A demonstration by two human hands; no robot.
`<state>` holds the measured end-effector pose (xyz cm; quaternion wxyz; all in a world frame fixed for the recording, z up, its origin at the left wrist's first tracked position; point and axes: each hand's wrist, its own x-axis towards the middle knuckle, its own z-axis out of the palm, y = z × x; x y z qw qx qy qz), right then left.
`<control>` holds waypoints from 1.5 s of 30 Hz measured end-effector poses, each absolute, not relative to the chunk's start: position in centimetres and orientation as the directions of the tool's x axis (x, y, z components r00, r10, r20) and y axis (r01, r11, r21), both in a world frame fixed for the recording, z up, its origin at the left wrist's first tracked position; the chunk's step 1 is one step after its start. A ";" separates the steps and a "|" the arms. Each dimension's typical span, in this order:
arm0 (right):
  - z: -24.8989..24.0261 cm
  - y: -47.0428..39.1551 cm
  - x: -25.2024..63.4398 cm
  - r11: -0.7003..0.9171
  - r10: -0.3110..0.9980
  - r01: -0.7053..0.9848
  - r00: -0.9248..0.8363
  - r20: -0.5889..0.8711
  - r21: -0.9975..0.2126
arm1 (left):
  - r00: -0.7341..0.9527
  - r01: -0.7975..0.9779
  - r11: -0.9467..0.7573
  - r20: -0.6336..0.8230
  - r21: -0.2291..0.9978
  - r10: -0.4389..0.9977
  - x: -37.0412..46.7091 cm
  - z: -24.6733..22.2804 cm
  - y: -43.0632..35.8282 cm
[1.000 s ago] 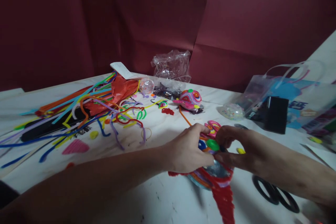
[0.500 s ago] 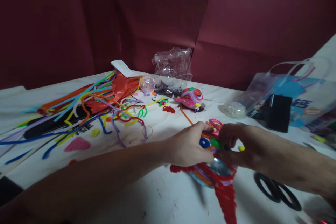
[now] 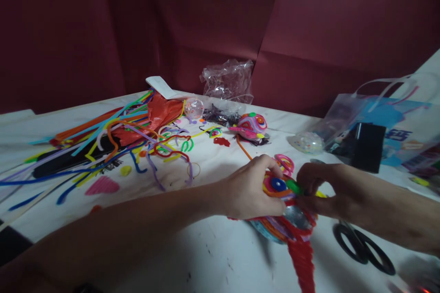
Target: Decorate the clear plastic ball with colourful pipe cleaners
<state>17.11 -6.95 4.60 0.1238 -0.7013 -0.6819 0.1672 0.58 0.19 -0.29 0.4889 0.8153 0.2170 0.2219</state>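
Observation:
A round craft ball covered in coiled pipe cleaners (image 3: 271,231), with a red tail-like piece (image 3: 304,263) pointing towards me, is between my hands. My left hand (image 3: 252,190) grips it from the left, thumb and fingers spread around its side. On its top sit a blue disc (image 3: 278,185) and a green piece (image 3: 293,187). My right hand (image 3: 323,187) has its fingers bent together at the ball's right edge, by the green piece; what they pinch, if anything, is hidden. A bare shiny patch (image 3: 297,216) shows on the near side. Behind it lies a pink coil (image 3: 284,164).
Black-handled scissors (image 3: 360,247) lie at right. Loose pipe cleaners (image 3: 137,139) cover the left side, with a pink felt-like piece (image 3: 102,185). Farther back are another coiled ball (image 3: 252,126), a clear ball (image 3: 194,109), a plastic wrapper (image 3: 228,82) and a clear bag (image 3: 405,114).
The ball and both hands have shifted slightly right in view. The ball has turned a little, so more of the blue disc shows and the left red fin is mostly covered.

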 end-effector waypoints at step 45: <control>4.9 -7.5 16.8 -0.167 0.978 0.940 0.119 -0.173 -0.297 | 0.726 0.336 -0.938 0.611 0.084 0.315 1.6 -0.9 -1.4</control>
